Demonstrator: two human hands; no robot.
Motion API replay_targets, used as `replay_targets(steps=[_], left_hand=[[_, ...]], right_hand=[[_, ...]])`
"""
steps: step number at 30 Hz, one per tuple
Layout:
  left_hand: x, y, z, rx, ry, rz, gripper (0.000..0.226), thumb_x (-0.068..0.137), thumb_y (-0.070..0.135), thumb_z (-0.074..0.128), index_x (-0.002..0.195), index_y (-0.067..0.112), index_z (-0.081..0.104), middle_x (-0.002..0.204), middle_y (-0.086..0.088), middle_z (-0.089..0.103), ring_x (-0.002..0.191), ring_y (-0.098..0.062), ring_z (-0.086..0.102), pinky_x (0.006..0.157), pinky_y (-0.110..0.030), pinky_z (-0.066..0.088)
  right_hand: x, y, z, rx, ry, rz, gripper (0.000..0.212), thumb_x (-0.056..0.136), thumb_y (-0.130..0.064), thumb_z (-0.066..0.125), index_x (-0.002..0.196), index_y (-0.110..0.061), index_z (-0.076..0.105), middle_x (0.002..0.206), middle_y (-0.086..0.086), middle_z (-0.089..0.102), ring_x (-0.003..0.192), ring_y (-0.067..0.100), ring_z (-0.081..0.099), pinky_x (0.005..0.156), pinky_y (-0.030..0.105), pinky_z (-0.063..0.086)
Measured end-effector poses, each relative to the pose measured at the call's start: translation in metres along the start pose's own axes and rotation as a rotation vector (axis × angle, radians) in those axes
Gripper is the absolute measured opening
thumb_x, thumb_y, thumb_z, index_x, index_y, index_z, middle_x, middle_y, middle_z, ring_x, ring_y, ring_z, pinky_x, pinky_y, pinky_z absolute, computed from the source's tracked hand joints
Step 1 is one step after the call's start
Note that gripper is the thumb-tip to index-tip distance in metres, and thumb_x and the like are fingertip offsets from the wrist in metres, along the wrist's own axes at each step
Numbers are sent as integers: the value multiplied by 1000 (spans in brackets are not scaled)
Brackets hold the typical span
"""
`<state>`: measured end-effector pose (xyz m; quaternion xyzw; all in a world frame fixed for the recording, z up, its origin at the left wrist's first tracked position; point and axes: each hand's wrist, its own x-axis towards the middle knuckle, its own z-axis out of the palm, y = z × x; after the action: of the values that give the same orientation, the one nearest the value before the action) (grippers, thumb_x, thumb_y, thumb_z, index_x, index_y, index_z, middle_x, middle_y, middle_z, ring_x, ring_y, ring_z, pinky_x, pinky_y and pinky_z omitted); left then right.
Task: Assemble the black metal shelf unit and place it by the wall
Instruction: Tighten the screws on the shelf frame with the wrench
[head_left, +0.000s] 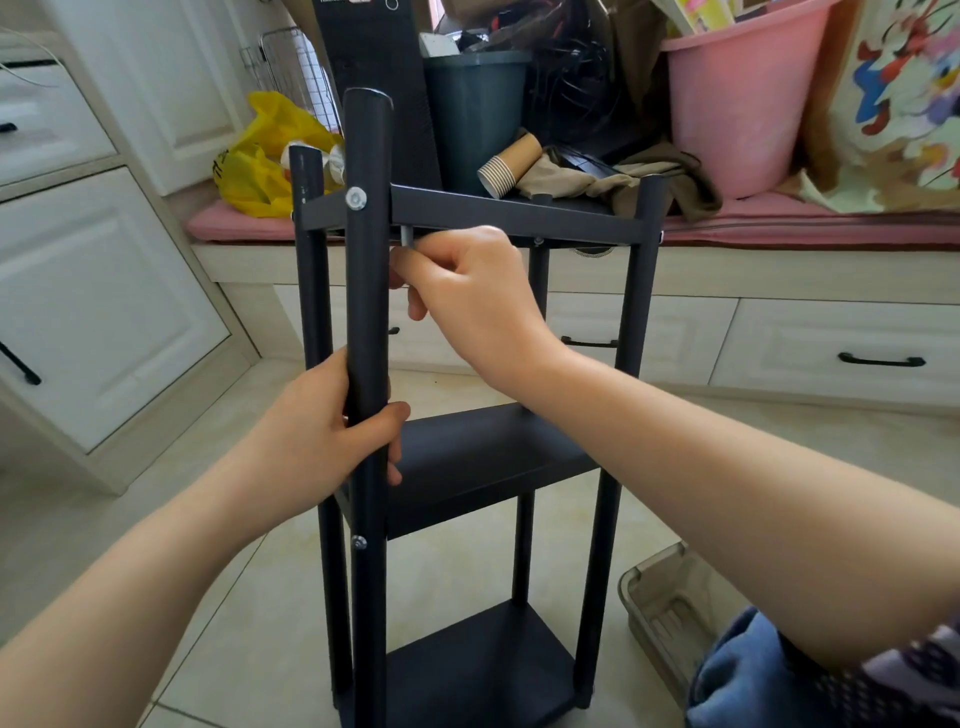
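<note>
Black shelf unit (498, 457) standing upright on the tiled floor (218, 613), right between both hands. Left hand (332, 441) wrapped tight around the near front pole (366, 291), about halfway up. Right hand (478, 301) higher up, just under the top shelf (514, 215), fingers (415, 265) pinched shut on a small grey metal tool (404, 240) poking up into the shelf's underside. Silver bolt head (356, 198) on the pole, just left of the right hand. Another bolt (359, 542) lower down, below the left hand. Middle shelf (483, 467) just right of the left hand, bottom shelf (478, 670) far beneath both. Behind the right hand, a bench with a pink cushion (779, 228), brown paper cups (509, 166), a pink bucket (737, 104) and a yellow bag (265, 156). Clear plastic tray (660, 608) on the floor under the right arm.
</note>
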<state>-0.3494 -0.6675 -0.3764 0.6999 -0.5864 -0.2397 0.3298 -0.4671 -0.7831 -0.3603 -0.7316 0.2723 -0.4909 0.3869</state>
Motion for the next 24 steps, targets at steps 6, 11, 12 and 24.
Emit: replay_targets(steps=[6,11,12,24], left_hand=[[1,-2,-2,11,-3,-9,19,98,13,60,87,11,45,66,-7,71,62,-22,74,56,-26,56],[1,-2,-2,15,3,-15,19,98,12,60,87,10,45,66,-8,71,61,-22,73,55,-23,57],[1,-1,-2,16,4,-14,19,98,12,60,87,10,45,65,-8,71,60,-22,73,55,-22,57],[3,-2,-2,23,-3,-13,20,98,12,59,87,10,44,66,-9,72,61,-23,74,54,-24,57]], right_hand=[[-4,2,4,-47,7,-34,32,99,-9,56,70,-9,70,72,7,72,50,-6,56,57,7,40],[-2,6,11,-69,40,-32,29,99,-9,55,76,-5,72,63,-5,65,54,-9,55,61,5,40],[-1,7,13,-73,49,-36,28,99,-9,56,78,-3,73,65,-4,65,54,-9,55,62,6,41],[8,18,29,-29,142,-84,23,99,-8,56,82,-5,71,70,-5,65,60,-3,56,68,14,47]])
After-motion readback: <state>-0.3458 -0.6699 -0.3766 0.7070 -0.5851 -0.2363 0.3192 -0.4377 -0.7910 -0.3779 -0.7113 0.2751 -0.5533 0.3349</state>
